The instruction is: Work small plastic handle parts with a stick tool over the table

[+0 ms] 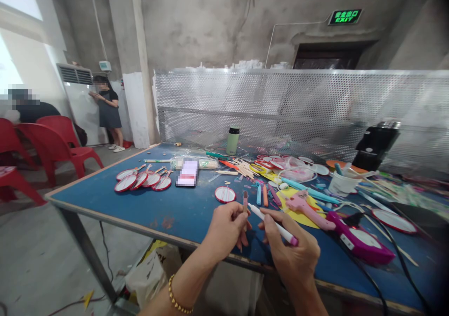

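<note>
My left hand [226, 229] is closed round a small brown stick [245, 200] that stands upright over the front edge of the blue table [105, 197]. My right hand [291, 248] grips a white marker with a pink end [275, 225], its tip pointing at the stick. Both hands hover close together just above the table edge. A round red-rimmed paddle [225, 194] lies on the table just beyond my left hand.
A row of red-rimmed paddles [142, 180] lies at the left. A pink glue gun [305, 206], a purple one [358, 241], coloured sticks, a white cup [342, 183] and a green bottle [232, 140] crowd the right. A perforated metal screen [298, 105] backs the table. Red chairs [59, 140] and two people stand at left.
</note>
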Motion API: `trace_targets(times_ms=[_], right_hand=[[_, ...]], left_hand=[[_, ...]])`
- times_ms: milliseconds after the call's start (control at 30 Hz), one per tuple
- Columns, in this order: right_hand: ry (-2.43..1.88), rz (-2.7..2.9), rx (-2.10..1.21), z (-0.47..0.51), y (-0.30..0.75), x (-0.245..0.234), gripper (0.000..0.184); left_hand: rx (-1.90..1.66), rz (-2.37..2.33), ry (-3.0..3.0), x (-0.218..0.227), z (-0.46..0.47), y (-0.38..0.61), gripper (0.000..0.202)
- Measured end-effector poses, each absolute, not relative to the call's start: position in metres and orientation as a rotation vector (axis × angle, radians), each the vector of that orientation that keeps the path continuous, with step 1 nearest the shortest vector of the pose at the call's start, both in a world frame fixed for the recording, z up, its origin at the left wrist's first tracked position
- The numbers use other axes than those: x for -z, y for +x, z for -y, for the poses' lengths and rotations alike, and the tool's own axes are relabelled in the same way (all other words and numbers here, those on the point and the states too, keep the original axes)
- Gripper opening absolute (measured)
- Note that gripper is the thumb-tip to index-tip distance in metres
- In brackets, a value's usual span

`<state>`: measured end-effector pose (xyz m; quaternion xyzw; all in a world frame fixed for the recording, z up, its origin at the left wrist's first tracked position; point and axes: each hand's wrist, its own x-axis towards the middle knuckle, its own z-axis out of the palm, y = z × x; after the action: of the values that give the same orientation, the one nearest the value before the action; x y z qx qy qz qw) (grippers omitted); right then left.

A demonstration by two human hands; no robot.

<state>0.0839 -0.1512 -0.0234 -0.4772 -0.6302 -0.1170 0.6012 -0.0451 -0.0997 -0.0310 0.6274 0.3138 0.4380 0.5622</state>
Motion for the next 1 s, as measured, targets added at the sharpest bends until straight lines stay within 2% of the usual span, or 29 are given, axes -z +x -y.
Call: trace_targets(times_ms=[700, 1000], right_hand=[[-1.103, 1.491, 0.234, 0.1508, 0.0829, 0.0218, 0.015], [-1.109, 1.449, 0.26, 0.1506, 0.084, 0.0237, 0.014]], left_hand=[[-1.031, -0.741, 1.487, 0.0325, 0.1003, -0.0445, 0.019], [-1.051, -0.747, 1.473, 0.0318, 0.0993, -0.0449, 0.013]])
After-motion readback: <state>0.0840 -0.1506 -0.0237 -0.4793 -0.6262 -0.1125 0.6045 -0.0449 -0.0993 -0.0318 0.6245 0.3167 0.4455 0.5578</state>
